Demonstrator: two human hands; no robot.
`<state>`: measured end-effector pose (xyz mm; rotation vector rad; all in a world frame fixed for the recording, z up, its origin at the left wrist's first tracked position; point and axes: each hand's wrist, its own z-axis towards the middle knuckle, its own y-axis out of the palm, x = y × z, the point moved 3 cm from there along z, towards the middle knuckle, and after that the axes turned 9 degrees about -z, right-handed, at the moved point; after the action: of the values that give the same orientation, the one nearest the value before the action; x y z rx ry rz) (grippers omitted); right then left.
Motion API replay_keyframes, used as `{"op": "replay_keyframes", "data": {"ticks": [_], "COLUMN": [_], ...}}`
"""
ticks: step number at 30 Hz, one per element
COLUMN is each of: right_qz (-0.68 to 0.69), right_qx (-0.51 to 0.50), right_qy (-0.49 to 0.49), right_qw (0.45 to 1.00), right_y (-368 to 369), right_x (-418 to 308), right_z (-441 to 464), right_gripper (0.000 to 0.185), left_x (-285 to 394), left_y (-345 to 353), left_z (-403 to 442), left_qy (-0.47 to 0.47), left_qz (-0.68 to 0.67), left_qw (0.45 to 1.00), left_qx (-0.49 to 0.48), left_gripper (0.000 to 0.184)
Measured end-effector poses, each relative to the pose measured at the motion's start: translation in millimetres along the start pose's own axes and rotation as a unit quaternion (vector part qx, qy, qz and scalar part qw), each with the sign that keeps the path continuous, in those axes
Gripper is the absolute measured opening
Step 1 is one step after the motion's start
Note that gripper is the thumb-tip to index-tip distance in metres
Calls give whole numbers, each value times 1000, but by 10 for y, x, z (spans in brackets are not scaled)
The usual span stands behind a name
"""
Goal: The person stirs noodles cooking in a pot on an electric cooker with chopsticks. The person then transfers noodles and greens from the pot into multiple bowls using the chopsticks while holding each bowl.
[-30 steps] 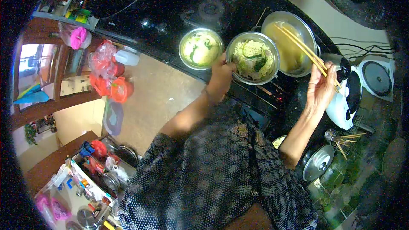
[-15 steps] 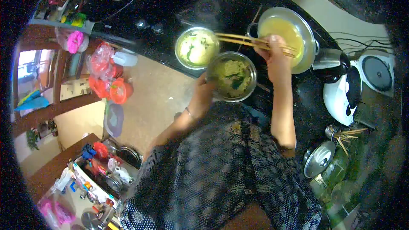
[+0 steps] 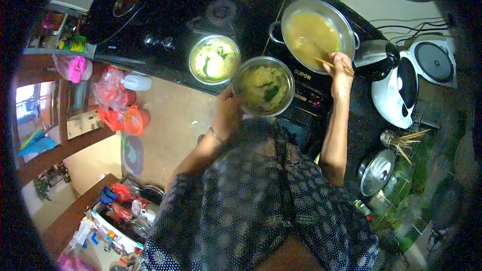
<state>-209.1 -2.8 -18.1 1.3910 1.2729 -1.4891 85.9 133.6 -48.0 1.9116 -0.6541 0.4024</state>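
My left hand [image 3: 227, 113] grips the rim of a metal bowl [image 3: 263, 86], which holds yellowish food with dark green leaves. Beside it, on the black counter, another metal bowl [image 3: 215, 59] contains pale food with green pieces. My right hand [image 3: 341, 68] is closed around wooden chopsticks [image 3: 324, 61]; their tips reach over the yellow broth [image 3: 311, 35] in a two-handled metal pot [image 3: 292, 12]. Whether the tips dip into the broth I cannot tell. The pot stands on a black cooker marked SUPOR [image 3: 303, 75].
Right of the pot are a kettle [image 3: 374, 57] and a white appliance [image 3: 394, 95] with its lid raised. A pot lid [image 3: 377, 173] and a holder of chopsticks [image 3: 389, 138] stand lower right. Red bags [image 3: 113, 90] are at left, past the counter edge.
The chopsticks have swung from pointing left across the pot's edge to over the broth. My right hand has moved to the pot's near right rim. The camera view has shifted slightly.
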Motion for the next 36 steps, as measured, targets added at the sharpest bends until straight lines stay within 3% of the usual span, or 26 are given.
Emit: {"op": "replay_keyframes", "data": {"ticks": [5,10,13,26,32,34,36], "right_qz": [56,93,137,198,233,248,245], "right_qx": [43,46,59,73,84,60,69], "right_qy": [-3,-24,-4,-44,-41,-50,-70], "right_qw": [997,994,989,977,968,966,964], "right_y": [99,39,-36,-269,-341,-383,-408], "right_x": [149,205,223,-102,-203,-308,-415], "right_z": [145,204,222,210,142,135,123], "right_gripper": [24,23,19,22,23,23,23], "left_x": [-40,-90,-108,-98,-78,-7,22], "left_y": [9,-64,-134,-88,-32,6,39], "left_z": [22,65,61,137,225,219,244], "left_qy": [-14,17,-1,-19,31,148,98], "left_qz": [-23,41,41,68,5,246,212], "left_qw": [1000,998,999,997,999,957,972], "left_qx": [-1,45,21,44,37,-48,-14], "left_gripper": [41,42,40,37,39,37,37]}}
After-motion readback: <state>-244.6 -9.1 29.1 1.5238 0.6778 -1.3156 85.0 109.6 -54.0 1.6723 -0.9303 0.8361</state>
